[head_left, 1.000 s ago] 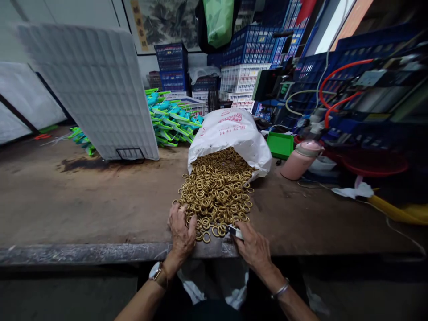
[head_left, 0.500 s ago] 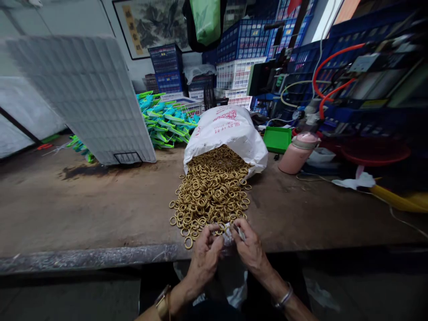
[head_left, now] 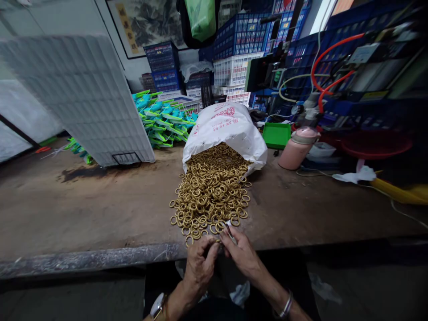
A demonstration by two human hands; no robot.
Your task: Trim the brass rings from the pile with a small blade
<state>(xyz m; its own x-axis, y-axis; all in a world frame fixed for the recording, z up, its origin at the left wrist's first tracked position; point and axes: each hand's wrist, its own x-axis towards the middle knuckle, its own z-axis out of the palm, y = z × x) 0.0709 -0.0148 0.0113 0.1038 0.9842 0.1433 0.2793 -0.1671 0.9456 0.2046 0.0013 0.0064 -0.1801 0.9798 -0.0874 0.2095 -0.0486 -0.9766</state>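
A heap of brass-coloured rings (head_left: 212,196) spills from the mouth of a white woven sack (head_left: 222,122) lying on the table. At the near edge of the heap, my left hand (head_left: 201,258) pinches a ring (head_left: 217,241) between thumb and fingers. Close on its right, my right hand (head_left: 241,252) is closed around a slim, dark, pointed tool (head_left: 229,232), whose exact kind I cannot make out. The fingertips of both hands almost meet at the ring. A bit of white material shows just beyond the tool.
A wooden table (head_left: 100,209) carries a grey ribbed panel (head_left: 90,98) and green-and-blue plastic pieces (head_left: 163,120) at left. To the right stand a pink bottle (head_left: 298,149), a green tray (head_left: 276,135) and a red basin (head_left: 376,147). Stacked crates (head_left: 240,38) fill the back.
Both hands have drawn down toward the table's front edge and closer together. The dark tool in my right hand now shows plainly, and the left hand's ring is nearer to me.
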